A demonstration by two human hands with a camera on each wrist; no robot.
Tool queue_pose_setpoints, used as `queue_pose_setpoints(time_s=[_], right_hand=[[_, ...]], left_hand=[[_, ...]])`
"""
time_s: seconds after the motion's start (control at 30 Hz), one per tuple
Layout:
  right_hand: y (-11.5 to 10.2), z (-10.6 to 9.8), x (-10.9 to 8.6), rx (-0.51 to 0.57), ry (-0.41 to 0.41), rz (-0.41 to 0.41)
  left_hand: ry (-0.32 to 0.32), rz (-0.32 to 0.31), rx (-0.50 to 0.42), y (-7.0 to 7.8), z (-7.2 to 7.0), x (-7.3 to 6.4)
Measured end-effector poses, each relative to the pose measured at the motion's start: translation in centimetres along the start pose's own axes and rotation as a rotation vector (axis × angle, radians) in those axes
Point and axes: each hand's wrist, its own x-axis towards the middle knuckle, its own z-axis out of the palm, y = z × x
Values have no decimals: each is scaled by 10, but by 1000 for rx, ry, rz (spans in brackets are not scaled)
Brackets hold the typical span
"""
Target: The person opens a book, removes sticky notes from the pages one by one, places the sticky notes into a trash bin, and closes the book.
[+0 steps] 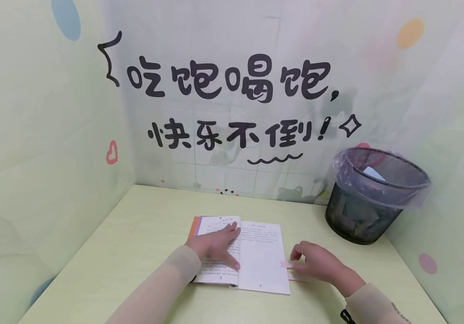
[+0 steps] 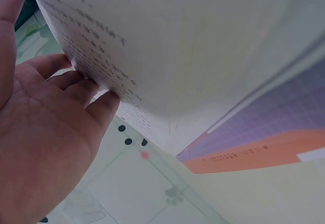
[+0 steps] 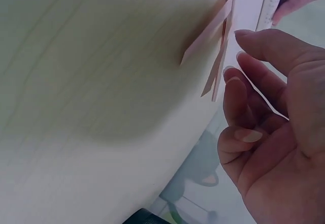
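An open book [image 1: 262, 261] lies on the table with printed text on its pages. My left hand [image 1: 216, 246] rests on the left page, fingers spread toward the middle fold. In the left wrist view that hand [image 2: 51, 117] lies against the printed page [image 2: 152, 41], over a purple sheet [image 2: 274, 109] and an orange cover flap [image 2: 238, 155]. Two pink paper strips [image 3: 209, 31] stick out past the book's right edge. Beside them is my right hand [image 1: 323, 264], its fingers loosely bent. The right wrist view shows nothing between the thumb and fingers of this hand [image 3: 277, 117].
A black mesh waste bin [image 1: 363, 216] with a purple plastic liner stands at the table's back right, with paper inside. Printed cloth walls [image 1: 224, 180] enclose the pale table [image 1: 135, 234] at the back and both sides.
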Motion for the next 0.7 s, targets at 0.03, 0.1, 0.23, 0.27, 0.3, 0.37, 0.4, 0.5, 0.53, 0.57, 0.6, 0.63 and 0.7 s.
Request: queue_pose_setpoints(time_s=[0.03, 0.1, 0.23, 0.27, 0.3, 0.37, 0.4, 0.5, 0.53, 0.57, 0.6, 0.63, 0.7], right_hand=[[1, 0, 0, -3, -3, -5], [2, 0, -1, -11, -7, -18], [6, 0, -1, -22, -14, -23], [7, 0, -1, -24, -15, -22], [8, 1, -1, -25, -16, -19], [9, 2, -1, -32, -15, -20], [10, 2, -2, -38, -13, -21], [11, 4, -2, -64, 1, -28], [11, 5, -3, -75, 8, -27], [11, 6, -3, -87, 14, -24], [11, 6, -3, -98, 22, -21], [11, 7, -3, -105, 31, -17], [10, 8, -2, -119, 45, -5]], left_hand=[[0, 0, -3, 0, 0, -1], [3, 1, -13, 1, -1, -2], [8, 1, -30, 1, 0, -5], [9, 1, -31, 1, 1, -5], [10, 1, -32, 1, 1, -5], [11, 2, -29, 1, 1, -5], [11, 3, -26, 1, 1, -5], [9, 3, -24, 0, 1, -5], [8, 5, -21, -1, 1, -4], [6, 5, -21, -1, 1, -4], [5, 7, -22, -1, 1, -4], [3, 8, -21, -1, 1, -3], [1, 11, -19, 0, 0, -3]])
